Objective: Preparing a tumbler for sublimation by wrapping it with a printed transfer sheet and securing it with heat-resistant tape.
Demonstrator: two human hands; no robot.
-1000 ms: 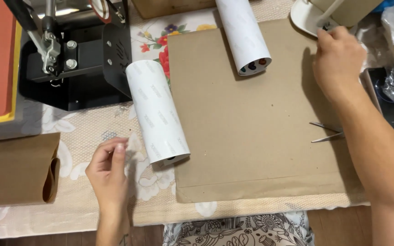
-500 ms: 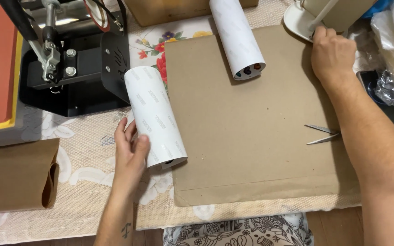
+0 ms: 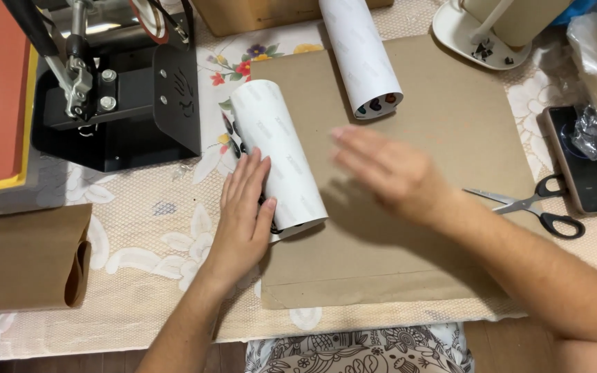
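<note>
Fingers of the left hand lie extended and close together, flat against the left flank of the near white roll; they press on it but do not wrap or clamp it. Fingers of the right hand are blurred; they appear outstretched and slightly spread, holding nothing, above the brown paper sheet just right of the roll.

The near white roll lies on its side, tilted, across the left edge of the brown paper sheet, its far end towards the black press machine and its near open end towards the person. Dark printed shapes show inside the open end. A second white roll, also open-ended with coloured print inside, lies further up the sheet, apart from the first.

Handling, as judged: the roll is wound sheet material, probably light and hollow, with a smooth, likely slippery face. Being round, it will roll readily sideways. Squeezing hard could crease or flatten it, so a broad grip around the middle, or a flat palm on each flank, seems safest; the open ends are liable to dent.

Beyond the hands: scissors lie at the sheet's right edge, a dark phone beside them, and a folded brown paper piece at far left on the floral tablecloth.
</note>
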